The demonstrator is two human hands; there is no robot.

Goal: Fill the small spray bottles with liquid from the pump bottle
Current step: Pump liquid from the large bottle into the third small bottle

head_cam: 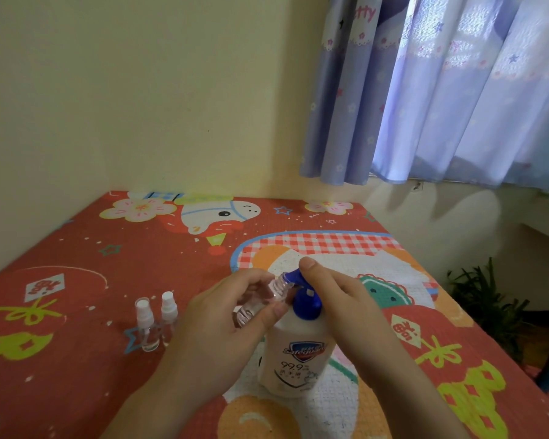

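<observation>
The left hand is pinching a small clear uncapped bottle, tilting its open neck up against the blue pump spout. The right hand is lying over the pump head with its fingers straight, hiding most of it. The white pump bottle is standing on the red patterned mat, its base partly behind the left wrist. Two capped spray bottles are waiting just left, one overlapping the other.

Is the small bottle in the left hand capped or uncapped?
Uncapped: the small bottle shows bare neck threads, tilted toward the pump nozzle, held in the left hand.
</observation>
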